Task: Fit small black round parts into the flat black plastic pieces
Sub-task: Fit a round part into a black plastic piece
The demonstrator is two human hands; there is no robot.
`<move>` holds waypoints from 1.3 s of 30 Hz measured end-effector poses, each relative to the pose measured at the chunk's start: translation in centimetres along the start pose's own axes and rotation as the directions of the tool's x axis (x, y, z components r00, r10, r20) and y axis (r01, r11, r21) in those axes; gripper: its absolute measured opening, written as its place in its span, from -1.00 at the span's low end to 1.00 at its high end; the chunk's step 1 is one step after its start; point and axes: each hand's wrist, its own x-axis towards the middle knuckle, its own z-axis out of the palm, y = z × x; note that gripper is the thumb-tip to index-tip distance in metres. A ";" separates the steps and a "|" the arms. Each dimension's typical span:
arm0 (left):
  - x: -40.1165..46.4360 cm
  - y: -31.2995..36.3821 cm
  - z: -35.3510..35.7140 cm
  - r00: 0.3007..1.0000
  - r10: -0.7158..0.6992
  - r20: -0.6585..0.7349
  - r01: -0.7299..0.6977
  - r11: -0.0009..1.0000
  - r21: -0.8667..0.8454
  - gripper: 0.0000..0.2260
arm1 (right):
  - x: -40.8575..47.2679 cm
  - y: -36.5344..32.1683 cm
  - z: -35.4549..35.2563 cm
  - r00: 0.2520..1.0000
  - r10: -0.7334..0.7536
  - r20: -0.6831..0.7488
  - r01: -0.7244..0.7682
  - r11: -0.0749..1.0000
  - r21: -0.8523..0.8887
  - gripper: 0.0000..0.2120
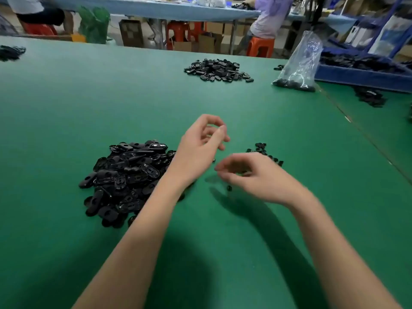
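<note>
A heap of flat black oval plastic pieces [124, 179] lies on the green table [66, 108], left of my hands. A small scatter of black round parts [265, 152] sits to the right. My left hand [198, 148] hovers above the table beside the heap, fingers loosely curled, with nothing seen in it. My right hand [252, 175] is blurred, palm down, fingers curled toward the table next to the round parts. I cannot tell whether it holds one. A single round part [229, 188] lies under its fingertips.
A second heap of black pieces [218, 70] lies farther back. A clear plastic bag [298, 63] with black parts leans at the right by a blue tray [361, 74]. More black pieces lie at the far left edge [11, 52]. People sit at another table behind.
</note>
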 end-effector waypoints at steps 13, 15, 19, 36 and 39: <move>5.4 -6.2 -1.8 0.994 -0.010 -0.108 0.038 0.965 0.261 -0.94 | 7.6 2.5 3.3 0.999 -0.035 0.025 0.040 0.961 -0.275 -0.83; 5.4 -6.6 -2.4 0.994 -0.039 -0.105 0.067 0.957 0.282 -0.94 | 7.5 2.3 2.9 0.997 -0.041 0.059 0.053 0.971 -0.235 -0.84; 5.5 -7.0 -2.8 0.992 -0.087 -0.086 0.110 0.945 0.307 -0.94 | 7.5 2.1 3.3 0.994 0.049 0.099 -0.023 0.969 -0.247 -0.80; 5.4 -6.6 -2.2 0.983 -0.178 0.044 0.165 0.964 0.207 -0.90 | 8.7 5.4 1.0 0.875 0.284 -0.392 -0.102 0.900 0.423 -0.89; 5.5 -6.8 -2.1 0.984 -0.180 -0.004 0.179 0.978 0.104 -0.89 | 8.9 5.6 1.3 0.879 0.268 -0.395 -0.120 0.925 0.359 -0.90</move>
